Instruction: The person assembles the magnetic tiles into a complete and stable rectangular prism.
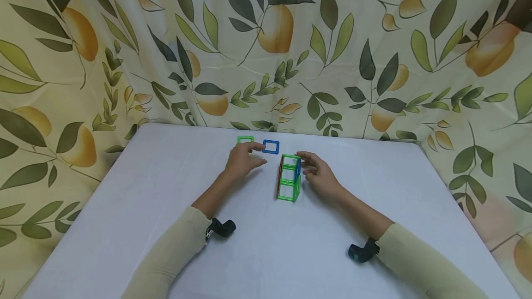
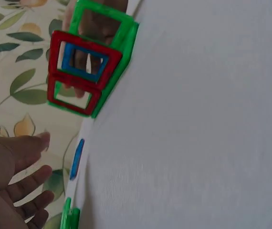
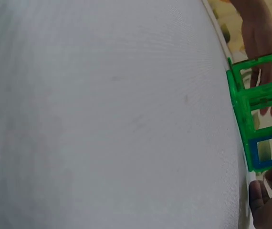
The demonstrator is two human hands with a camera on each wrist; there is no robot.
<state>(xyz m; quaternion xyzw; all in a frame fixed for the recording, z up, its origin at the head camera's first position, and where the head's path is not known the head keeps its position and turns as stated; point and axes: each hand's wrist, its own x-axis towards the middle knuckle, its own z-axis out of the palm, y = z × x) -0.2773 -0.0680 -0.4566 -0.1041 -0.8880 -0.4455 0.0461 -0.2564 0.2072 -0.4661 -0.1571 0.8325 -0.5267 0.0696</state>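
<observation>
A long block built of see-through magnetic tiles point(image 1: 288, 182) stands mid-table, green on top with red panels point(image 2: 76, 80) on its left side. On its right side shows a blue panel point(image 3: 254, 152) beside green ones. My right hand point(image 1: 322, 176) is at that right side, loosely bent fingers close by the blue panel. To the left, my left hand point(image 1: 243, 158) hovers with fingers spread and nothing in them. Its fingertips overlap the edge of a loose blue tile point(image 1: 278, 147) in the head view. Behind this hand lies a loose green tile point(image 1: 245, 138), partly hidden.
A white cloth point(image 1: 257, 243) covers the table, whose far edge runs just behind the loose tiles. Beyond it hangs a curtain point(image 1: 257, 91) printed with fruit and leaves. Each wrist carries a small black camera point(image 1: 224, 228).
</observation>
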